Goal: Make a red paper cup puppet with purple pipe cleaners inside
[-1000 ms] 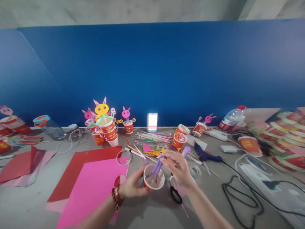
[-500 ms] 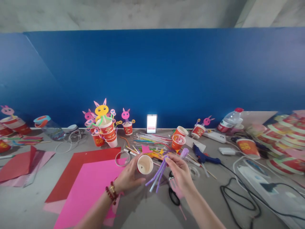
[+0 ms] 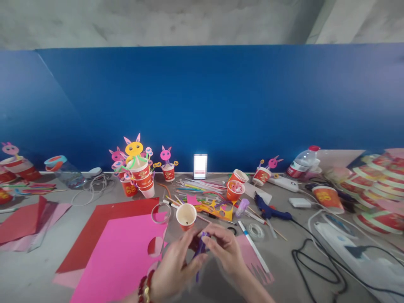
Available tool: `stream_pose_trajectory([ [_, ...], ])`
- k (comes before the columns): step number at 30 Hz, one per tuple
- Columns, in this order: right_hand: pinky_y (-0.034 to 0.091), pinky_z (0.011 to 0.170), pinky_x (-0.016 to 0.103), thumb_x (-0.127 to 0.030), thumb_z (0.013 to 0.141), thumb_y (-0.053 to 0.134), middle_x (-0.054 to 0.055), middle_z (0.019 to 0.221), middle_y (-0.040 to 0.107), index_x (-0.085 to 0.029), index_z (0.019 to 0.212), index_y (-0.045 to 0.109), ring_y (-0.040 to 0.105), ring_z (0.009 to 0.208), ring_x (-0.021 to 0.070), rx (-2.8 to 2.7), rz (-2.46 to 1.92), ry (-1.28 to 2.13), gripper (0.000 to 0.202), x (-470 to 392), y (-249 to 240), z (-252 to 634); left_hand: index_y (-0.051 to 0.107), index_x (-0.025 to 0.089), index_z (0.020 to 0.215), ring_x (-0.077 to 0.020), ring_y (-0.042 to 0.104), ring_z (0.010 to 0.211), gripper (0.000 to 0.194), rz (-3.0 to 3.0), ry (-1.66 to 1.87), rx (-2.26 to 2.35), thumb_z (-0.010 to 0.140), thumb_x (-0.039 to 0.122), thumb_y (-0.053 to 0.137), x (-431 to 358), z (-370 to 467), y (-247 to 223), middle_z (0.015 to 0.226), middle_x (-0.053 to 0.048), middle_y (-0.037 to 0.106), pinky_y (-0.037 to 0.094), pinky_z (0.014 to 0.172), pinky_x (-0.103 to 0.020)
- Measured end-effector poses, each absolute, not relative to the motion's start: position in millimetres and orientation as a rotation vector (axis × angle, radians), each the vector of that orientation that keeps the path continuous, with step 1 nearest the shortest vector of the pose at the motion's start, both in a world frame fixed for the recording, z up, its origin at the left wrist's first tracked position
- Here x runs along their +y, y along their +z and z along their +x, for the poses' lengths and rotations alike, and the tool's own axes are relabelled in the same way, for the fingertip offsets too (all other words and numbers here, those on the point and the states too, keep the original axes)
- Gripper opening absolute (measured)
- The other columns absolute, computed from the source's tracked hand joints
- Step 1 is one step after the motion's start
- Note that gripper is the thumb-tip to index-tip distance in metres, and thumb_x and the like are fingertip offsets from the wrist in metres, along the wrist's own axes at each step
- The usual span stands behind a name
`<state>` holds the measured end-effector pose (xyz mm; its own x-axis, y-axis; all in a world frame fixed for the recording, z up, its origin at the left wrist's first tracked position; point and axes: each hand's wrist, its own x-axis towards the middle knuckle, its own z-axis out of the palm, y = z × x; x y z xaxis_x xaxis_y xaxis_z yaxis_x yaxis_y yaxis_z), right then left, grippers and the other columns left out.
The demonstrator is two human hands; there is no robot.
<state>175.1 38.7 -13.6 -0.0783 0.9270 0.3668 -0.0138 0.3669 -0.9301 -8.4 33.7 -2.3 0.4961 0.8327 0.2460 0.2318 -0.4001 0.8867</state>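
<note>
In front of me, my left hand (image 3: pixel 178 256) and my right hand (image 3: pixel 224 248) meet, both closed on a small bunch of thin purple strips (image 3: pixel 199 251). The fingers hide much of the bunch, and one strip end hangs below them. Just beyond my left fingers a red paper cup (image 3: pixel 186 215) stands upright, its pale inside facing me. Beside my right hand lie a pink paper piece with a fringed edge (image 3: pixel 244 248) and a white marker with a blue cap (image 3: pixel 254 246). A black scissors handle (image 3: pixel 232 230) shows partly past my right fingers.
Pink paper (image 3: pixel 116 252) and red paper (image 3: pixel 82 240) lie left. Behind are decorated rabbit cups (image 3: pixel 139 170), coloured sticks (image 3: pixel 202 187) and a roll of tape (image 3: pixel 160 213). Rightward are a blue glue gun (image 3: pixel 271 209), its black cable (image 3: pixel 318 261), a power strip (image 3: pixel 344 248) and stacked cups (image 3: pixel 375 185).
My left hand has let go of the paper cup, which now stands on the table, and has joined my right hand on the purple strips. Both hands have come nearer to me.
</note>
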Motion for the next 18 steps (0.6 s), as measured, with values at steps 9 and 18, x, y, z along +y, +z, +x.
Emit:
stream_pose_trajectory([
  [9, 0.05, 0.072, 0.029, -0.031, 0.092, 0.065, 0.005, 0.078, 0.072, -0.022, 0.081, 0.076, 0.066, 0.075, 0.02, -1.408, -0.945, 0.868, 0.017, 31.7, -14.7, 173.1, 0.055, 0.017, 0.096, -0.0098, 0.053, 0.048, 0.043, 1.203, 0.803, 0.686, 0.093, 0.059, 0.055, 35.1, 17.8, -13.7, 0.065, 0.0, 0.059, 0.045, 0.046, -0.02],
  [18, 0.048, 0.067, 0.028, -0.032, 0.091, 0.066, 0.004, 0.075, 0.066, -0.022, 0.079, 0.075, 0.062, 0.072, 0.0191, -1.367, -0.996, 0.898, 0.019, 35.3, -18.5, 168.0, 0.059, 0.017, 0.095, -0.0107, 0.054, 0.05, 0.047, 1.204, 0.732, 0.719, 0.094, 0.063, 0.05, 33.9, 16.1, -17.4, 0.067, -0.001, 0.06, 0.043, 0.047, -0.021],
])
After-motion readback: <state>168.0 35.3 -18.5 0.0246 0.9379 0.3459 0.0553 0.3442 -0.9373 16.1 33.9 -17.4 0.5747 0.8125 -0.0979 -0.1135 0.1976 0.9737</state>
